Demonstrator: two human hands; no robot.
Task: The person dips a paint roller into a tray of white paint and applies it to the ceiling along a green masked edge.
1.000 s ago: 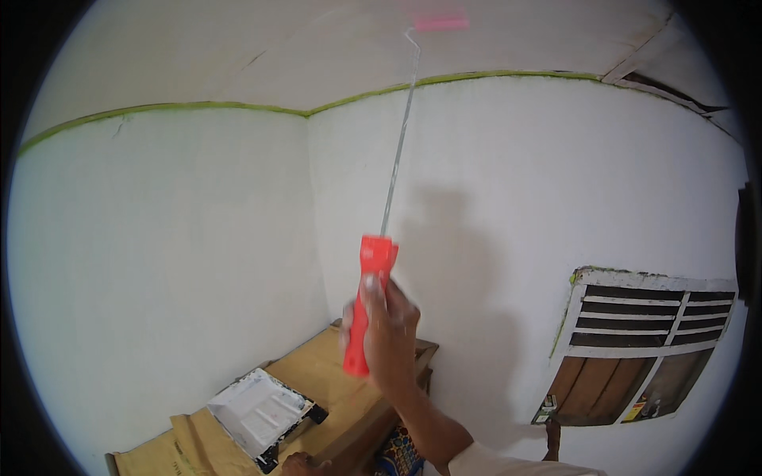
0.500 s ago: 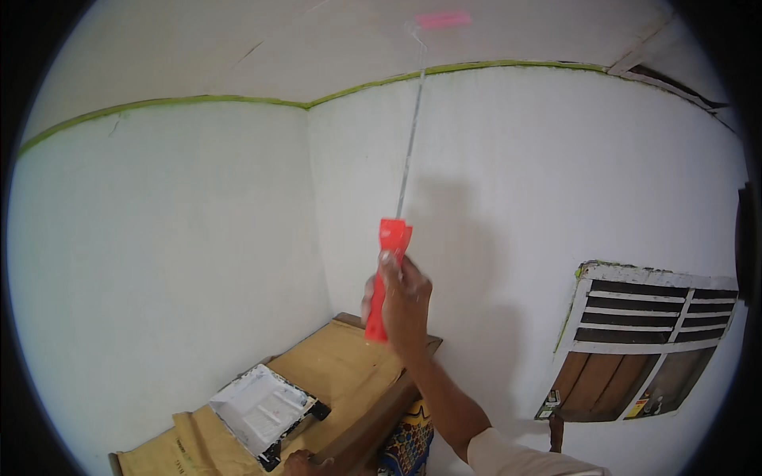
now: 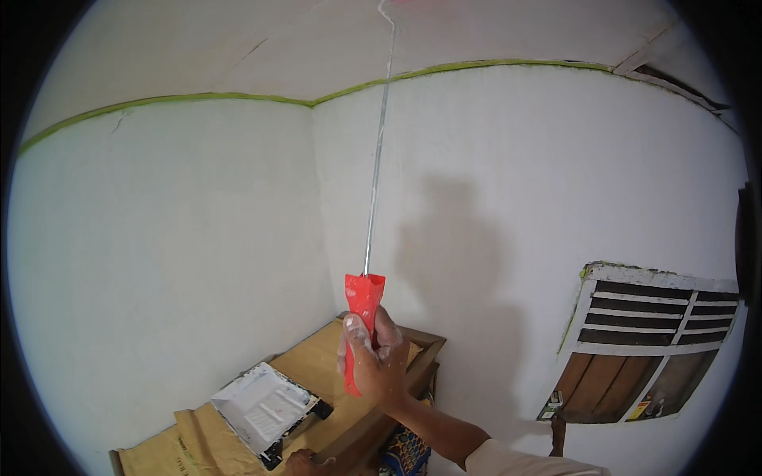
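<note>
My right hand [image 3: 373, 353] is wrapped around the red plastic handle of a paint roller [image 3: 363, 297]. Whitish paint smears the fingers and thumb. From the handle a long thin metal rod rises past the wall to the ceiling [image 3: 238, 47], where the pinkish roller head is blurred and partly cut off by the upper edge. At the lower edge, my left hand [image 3: 305, 462] rests at the edge of the cardboard-covered table, just beside the paint tray [image 3: 274, 408]. Only part of it shows, and its finger positions are unclear. White paint coats the inside of the tray.
Brown cardboard [image 3: 317, 357] covers the wooden table in the corner. Patterned cloth [image 3: 406, 451] shows below the table's right side. A louvred window [image 3: 635, 341] with wooden panels is set in the right wall. Green trim [image 3: 476, 65] runs between walls and ceiling.
My right hand has drawn the roller down and to the left, toward me. The roller head has moved toward the upper edge of the view. My left hand stays beside the tray.
</note>
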